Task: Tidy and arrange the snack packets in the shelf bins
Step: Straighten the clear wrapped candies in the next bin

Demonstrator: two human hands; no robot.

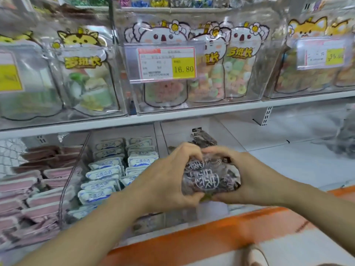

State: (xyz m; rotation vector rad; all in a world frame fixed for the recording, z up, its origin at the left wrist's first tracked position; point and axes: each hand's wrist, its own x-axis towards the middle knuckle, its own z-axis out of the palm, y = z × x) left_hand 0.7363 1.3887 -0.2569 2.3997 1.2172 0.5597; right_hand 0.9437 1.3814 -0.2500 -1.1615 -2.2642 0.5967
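Observation:
Both my hands hold a bundle of dark snack packets [210,176] with white lettering, above the front of a clear bin on the lower shelf. My left hand [169,175] grips the bundle's left side, fingers curled over its top and thumb underneath. My right hand [247,175] grips its right side. Behind the bundle one more dark packet [202,138] stands upright in the same bin. The bin to the left holds rows of white-and-blue packets [109,173]. Further left lie pink packets [38,189].
The upper shelf [192,112] carries clear bins of cartoon-animal candy bags [240,62] with price tags [166,63]. A clear divider [75,173] separates the pink and white packets. An orange shelf edge [211,233] runs along the front. The lower shelf on the right is bare white.

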